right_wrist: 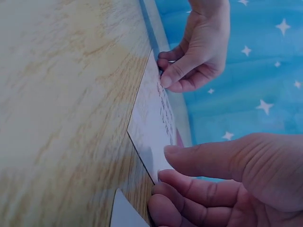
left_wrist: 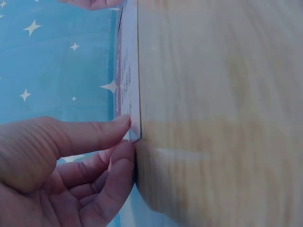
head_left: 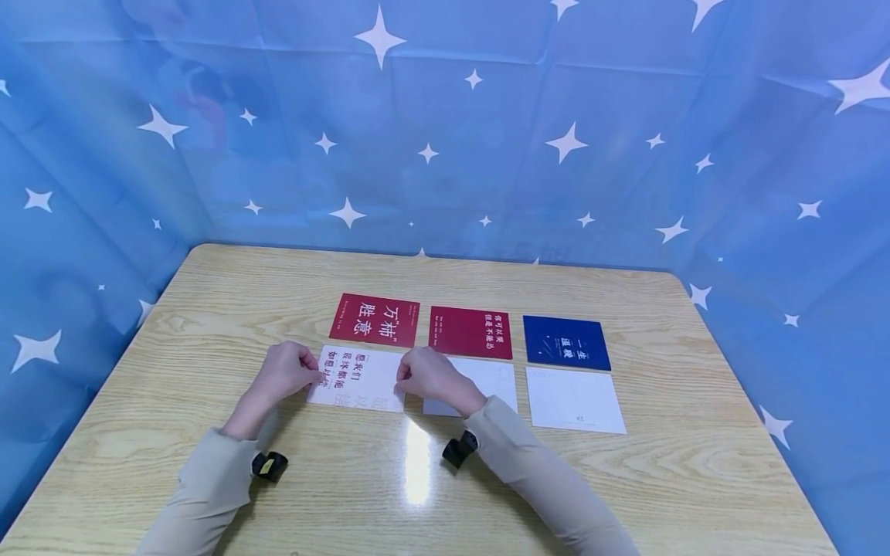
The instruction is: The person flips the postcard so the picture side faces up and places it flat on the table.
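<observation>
A white postcard point(head_left: 378, 378) printed with dark red characters lies in the front row at the left, between both hands. My left hand point(head_left: 283, 372) pinches its left edge, with the thumb point(left_wrist: 102, 135) on the printed face and the curled fingers at the rim. At the opposite edge my right hand point(head_left: 433, 377) pinches it between thumb point(right_wrist: 199, 158) and forefinger. The right wrist and forearm pass over part of a blank white card point(head_left: 497, 382). Behind the printed postcard lies a red card point(head_left: 375, 320) with large white characters.
A second red card point(head_left: 470, 333) and a dark blue card point(head_left: 566, 342) continue the back row. Another white card point(head_left: 575, 400) lies in front of the blue one. The wooden table point(head_left: 695, 471) ends at a blue star-patterned curtain point(head_left: 445, 185).
</observation>
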Demonstrator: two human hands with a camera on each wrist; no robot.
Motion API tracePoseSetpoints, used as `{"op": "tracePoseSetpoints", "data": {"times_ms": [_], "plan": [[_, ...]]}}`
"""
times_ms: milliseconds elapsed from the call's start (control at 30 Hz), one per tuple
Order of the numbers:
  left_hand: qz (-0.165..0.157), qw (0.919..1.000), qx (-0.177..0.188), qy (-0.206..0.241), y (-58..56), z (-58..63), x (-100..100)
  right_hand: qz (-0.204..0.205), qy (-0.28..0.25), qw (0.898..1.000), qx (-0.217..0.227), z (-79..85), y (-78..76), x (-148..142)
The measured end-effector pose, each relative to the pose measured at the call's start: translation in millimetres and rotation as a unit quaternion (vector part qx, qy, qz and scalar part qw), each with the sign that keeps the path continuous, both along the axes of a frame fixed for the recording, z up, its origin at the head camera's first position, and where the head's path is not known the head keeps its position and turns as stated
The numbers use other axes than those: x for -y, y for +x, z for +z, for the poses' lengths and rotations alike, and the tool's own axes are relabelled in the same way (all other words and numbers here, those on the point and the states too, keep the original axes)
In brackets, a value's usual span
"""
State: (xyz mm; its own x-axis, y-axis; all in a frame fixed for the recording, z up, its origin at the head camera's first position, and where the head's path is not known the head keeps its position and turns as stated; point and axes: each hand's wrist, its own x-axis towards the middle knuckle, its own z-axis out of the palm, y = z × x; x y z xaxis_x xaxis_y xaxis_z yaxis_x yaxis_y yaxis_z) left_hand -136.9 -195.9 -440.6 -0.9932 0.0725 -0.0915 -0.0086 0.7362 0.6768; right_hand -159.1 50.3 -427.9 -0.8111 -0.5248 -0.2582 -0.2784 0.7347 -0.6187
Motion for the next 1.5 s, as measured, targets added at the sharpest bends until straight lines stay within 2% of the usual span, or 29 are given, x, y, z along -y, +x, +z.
{"op": "tracePoseSetpoints", "data": {"times_ms": [233,400,533,667,767,1067,1333,1500], "plan": [[0.005,0.9999,0.004,0.014,-0.1,-1.8,-0.1,-0.001,-0.028,1.0,-0.007,-4.3,0.7,-5.3],[0.031,0.9977,0.02,0.058,4.5,-2.4,3.5,-0.012,-0.098,0.995,-0.024,-7.5,2.6,-16.6],[0.038,0.9961,0.005,0.08,7.1,2.1,0.9,-0.024,-0.139,0.989,-0.051,-3.6,1.2,-30.6],[0.028,0.9949,-0.027,0.093,5.1,7.8,-9.8,-0.038,-0.141,0.986,-0.078,1.3,-0.1,-43.5],[0.019,0.9939,-0.038,0.102,1.4,9.7,-20.2,-0.043,-0.145,0.985,-0.086,3.1,-0.1,-51.7],[-0.003,0.9919,-0.031,0.123,-7.8,15.4,-54.4,-0.073,-0.145,0.983,-0.091,6.1,0.5,-74.8],[-0.048,0.9891,-0.052,0.129,-14.7,10.4,-80.8,-0.096,-0.145,0.981,-0.091,7.0,0.9,-95.4],[-0.063,0.9876,-0.028,0.141,-17.9,8.6,-97.5,-0.098,-0.148,0.98,-0.094,5.8,1.3,-106.7]]}}
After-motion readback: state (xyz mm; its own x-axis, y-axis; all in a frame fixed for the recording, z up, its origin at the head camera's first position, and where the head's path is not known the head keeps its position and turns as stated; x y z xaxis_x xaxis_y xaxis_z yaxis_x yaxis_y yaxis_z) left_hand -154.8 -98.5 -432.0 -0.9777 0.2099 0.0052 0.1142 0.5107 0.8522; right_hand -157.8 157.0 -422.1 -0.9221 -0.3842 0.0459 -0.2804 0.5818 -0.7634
